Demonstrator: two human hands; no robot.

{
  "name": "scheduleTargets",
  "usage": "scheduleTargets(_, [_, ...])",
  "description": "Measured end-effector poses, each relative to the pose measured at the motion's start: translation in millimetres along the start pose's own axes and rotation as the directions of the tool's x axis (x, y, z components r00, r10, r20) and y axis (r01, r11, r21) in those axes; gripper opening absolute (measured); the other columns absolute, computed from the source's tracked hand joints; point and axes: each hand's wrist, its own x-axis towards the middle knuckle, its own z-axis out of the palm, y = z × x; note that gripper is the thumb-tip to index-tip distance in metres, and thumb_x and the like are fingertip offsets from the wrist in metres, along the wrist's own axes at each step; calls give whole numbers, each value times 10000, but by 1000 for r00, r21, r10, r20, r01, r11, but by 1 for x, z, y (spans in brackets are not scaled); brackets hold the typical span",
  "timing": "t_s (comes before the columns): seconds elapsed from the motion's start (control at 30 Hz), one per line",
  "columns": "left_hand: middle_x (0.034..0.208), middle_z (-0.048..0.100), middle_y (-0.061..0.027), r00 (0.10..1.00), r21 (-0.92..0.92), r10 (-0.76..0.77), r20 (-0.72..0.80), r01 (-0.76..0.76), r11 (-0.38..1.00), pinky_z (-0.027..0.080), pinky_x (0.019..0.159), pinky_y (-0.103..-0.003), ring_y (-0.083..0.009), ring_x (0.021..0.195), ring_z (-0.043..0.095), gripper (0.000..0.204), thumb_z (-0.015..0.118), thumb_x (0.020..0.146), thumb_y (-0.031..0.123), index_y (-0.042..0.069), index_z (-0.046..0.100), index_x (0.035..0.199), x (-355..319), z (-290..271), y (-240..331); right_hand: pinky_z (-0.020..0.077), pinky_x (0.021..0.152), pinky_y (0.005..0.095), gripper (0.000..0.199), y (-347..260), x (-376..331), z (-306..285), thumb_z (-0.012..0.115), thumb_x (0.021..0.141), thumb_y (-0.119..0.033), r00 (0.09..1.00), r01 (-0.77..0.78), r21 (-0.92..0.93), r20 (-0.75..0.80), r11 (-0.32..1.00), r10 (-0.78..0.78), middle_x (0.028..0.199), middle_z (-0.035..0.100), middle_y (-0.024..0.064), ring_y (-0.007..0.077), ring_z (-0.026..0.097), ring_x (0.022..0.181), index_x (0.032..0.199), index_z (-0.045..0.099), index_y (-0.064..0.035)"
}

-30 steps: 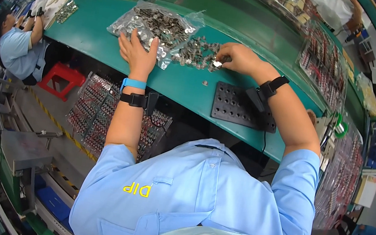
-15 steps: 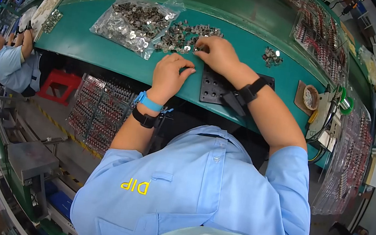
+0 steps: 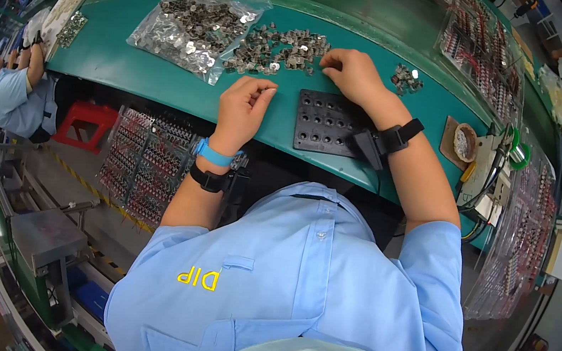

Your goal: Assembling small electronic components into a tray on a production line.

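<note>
Left hand (image 3: 244,102) has come back from the bag (image 3: 193,30) to the near edge of the bench (image 3: 116,70), just left of the black tray (image 3: 328,121). Fingers curled in, tips pressed together at the top; looks like a pinch on a small part, but the part itself is too small to make out.

Right hand (image 3: 353,74) has shifted up off the tray and now sits at the right end of the loose parts pile (image 3: 277,49), just above the tray. Fingers curled down onto the parts, thumb tucked; can't tell if it holds one.

Tray is now uncovered: rows of round holes, all look empty from here. A second, smaller clump (image 3: 406,78) lies right of the right hand, apart from the main pile.

Judgement: both hands are at the picking stage, not the placing stage. The tray is clear of both hands and sits between them and the body.

Racks of boards (image 3: 146,160) sit below the bench on the left.
</note>
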Motion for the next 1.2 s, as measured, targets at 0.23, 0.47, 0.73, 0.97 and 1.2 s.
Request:
scheduleTargets(0.23, [864,671,-58,997,-72,52,-53,-56,996,493,572,-244,-105,672,634,90,678,917,72,19,709,983,1,5,0,540,748,383,156,-9,2,14,718,797,-83,995,97,-86,-28,992,-100,891,709,140,289,692,850,944,702,-35])
scheduleTargets(0.47, [758,663,-53,992,-115,-129,10,129,985,478,565,-238,-97,628,602,83,678,920,73,16,716,968,-1,2,1,535,721,404,166,10,-19,-25,709,776,-85,996,57,-14,-70,998,-58,875,700,144,317,676,806,936,693,-43])
scheduleTargets(0.73, [742,666,-48,998,-106,-49,28,52,993,468,554,-232,-94,618,588,94,696,902,59,20,738,977,-3,1,1,534,789,436,146,23,-24,-41,685,783,-91,927,21,-535,-306,845,-216,903,715,123,325,662,851,925,702,-58])
scheduleTargets(0.97, [864,687,-45,998,-104,57,7,-56,993,485,602,-214,-74,685,604,162,684,903,21,8,737,1055,1,7,2,535,780,453,135,-2,21,25,691,801,-171,993,-17,-230,-120,973,-11,931,716,115,343,664,878,902,726,-89])
scheduleTargets(1.2, [887,695,-91,996,-125,-85,5,85,989,492,607,-224,-106,683,626,122,727,862,37,12,749,979,3,3,-3,538,759,451,122,-7,-3,7,679,820,-155,993,32,-162,-110,986,-50,905,709,134,349,672,874,910,729,-89])
